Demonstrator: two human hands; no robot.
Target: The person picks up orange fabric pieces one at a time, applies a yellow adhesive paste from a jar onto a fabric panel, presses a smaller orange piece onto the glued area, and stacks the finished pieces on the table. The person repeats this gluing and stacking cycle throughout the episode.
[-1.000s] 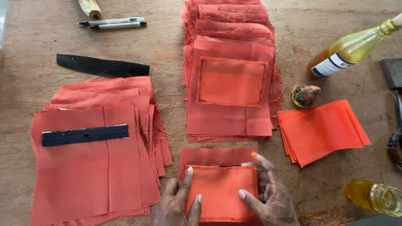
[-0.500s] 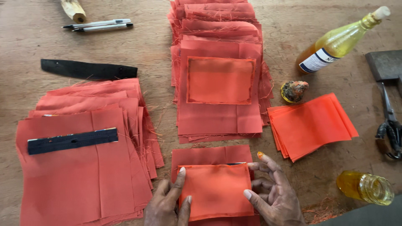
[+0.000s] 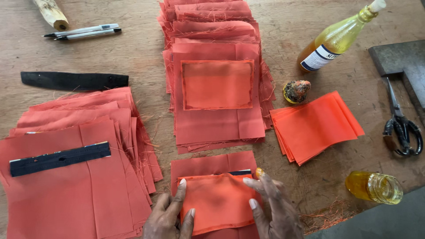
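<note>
Yellow liquid is held in a small jar (image 3: 374,187) and a corked bottle (image 3: 337,39). An orange fabric patch (image 3: 217,201), long axis left-right, is pressed flat by open left hand (image 3: 169,214) and right hand (image 3: 275,208).

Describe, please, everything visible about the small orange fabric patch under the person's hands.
The orange patch is a roughly rectangular piece of thin woven cloth with slightly wavy edges. It lies flat on a larger orange panel at the near table edge, a dark strip peeking out at its top right. The left hand presses its left edge; the right hand spreads fingers on its right side.

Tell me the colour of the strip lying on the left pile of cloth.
Black. The strip lies across the orange left pile, clearest in the head view.
</note>
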